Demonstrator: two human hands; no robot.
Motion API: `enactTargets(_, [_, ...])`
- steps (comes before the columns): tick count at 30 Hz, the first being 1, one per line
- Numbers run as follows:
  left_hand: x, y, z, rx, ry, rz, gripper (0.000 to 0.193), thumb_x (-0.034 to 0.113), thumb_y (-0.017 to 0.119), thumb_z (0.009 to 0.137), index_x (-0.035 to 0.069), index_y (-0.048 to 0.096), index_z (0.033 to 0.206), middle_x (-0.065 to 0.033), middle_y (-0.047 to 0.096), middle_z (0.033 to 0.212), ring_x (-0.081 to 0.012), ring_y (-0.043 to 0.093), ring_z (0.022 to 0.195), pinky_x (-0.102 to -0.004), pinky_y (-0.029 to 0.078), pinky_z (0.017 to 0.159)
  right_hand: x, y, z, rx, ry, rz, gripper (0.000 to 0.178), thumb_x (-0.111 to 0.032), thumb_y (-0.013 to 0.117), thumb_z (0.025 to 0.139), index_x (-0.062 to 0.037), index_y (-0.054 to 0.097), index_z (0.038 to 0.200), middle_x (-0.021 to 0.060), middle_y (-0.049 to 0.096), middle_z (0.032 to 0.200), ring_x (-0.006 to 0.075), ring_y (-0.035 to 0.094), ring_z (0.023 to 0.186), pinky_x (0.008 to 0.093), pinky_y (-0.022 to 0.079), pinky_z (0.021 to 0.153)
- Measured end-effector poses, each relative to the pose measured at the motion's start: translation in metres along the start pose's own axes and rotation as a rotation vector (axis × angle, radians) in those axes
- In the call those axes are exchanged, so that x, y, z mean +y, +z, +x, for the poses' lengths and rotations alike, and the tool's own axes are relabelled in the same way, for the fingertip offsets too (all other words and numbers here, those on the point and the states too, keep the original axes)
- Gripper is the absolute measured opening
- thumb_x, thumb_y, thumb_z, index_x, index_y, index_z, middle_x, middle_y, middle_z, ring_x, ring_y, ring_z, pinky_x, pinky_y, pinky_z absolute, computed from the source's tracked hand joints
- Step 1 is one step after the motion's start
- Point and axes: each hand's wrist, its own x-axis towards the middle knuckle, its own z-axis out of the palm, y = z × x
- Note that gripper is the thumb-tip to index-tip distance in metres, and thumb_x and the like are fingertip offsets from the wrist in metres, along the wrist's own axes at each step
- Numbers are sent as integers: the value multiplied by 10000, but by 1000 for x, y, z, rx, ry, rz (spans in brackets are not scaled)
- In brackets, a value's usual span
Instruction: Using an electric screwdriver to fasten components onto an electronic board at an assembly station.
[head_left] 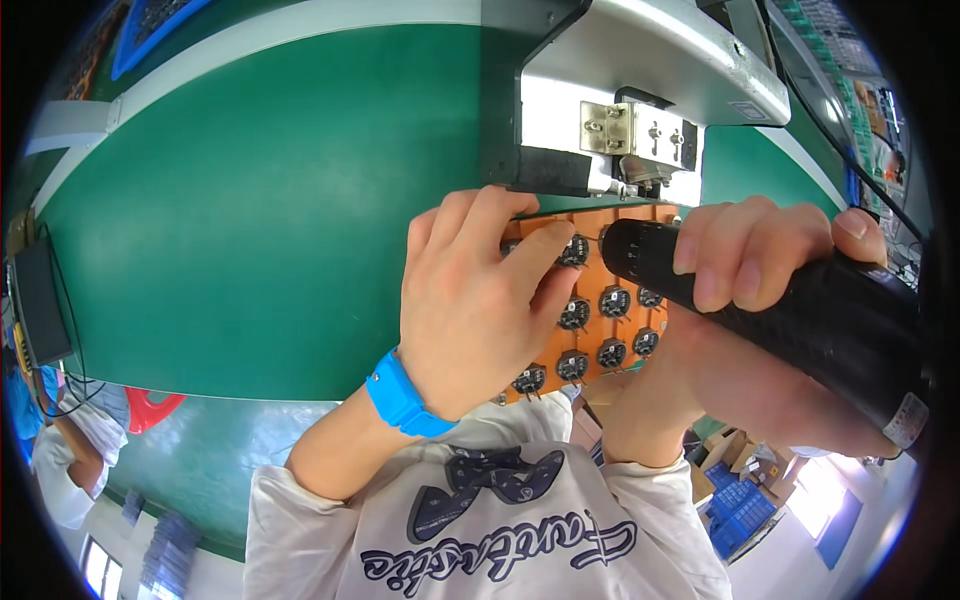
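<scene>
My left hand [475,290], with a blue band on its wrist, lies palm down over an orange tray [592,275]. Its thumb and forefinger close on the sides of a round black part [574,252] seated there, while the other fingers bend at the tray's far left edge. Several similar parts with small wire legs sit in rows. My right hand [755,255] wraps around a thick black electric screwdriver [800,310]. The driver slants over the tray's right side, its marked nose just right of the pinched part. Whether its thin tip touches anything is unclear.
Beyond the tray stands a metal machine [650,60] with a bracket, close to both hands. The green table [270,200] stretches left, with a black box [40,300] and cables at its end. Blue crates [740,510] and cartons are at lower right. Another person's arm [82,445] shows far left.
</scene>
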Motion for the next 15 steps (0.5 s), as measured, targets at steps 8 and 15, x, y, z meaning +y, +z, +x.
enactTargets(8, [-3, -11, -6, 14, -14, -10, 355, 133, 922, 729, 103, 822, 1068, -82, 701, 1140, -282, 660, 1027, -424, 473, 889, 11, 3, 4, 8, 32, 79, 1089, -959, 495, 830, -60, 562, 1440, 85, 599, 869, 237, 587, 718, 422, 488, 710])
enactTargets(15, [-1, -13, -4, 4, -11, -20, 354, 121, 918, 725, 102, 824, 1065, -60, 695, 1134, -266, 651, 1008, -413, 462, 872, 12, 4, 1, 31, 53, 115, 1140, -1015, 480, 787, -59, 575, 1400, 93, 611, 854, 240, 599, 715, 421, 494, 700])
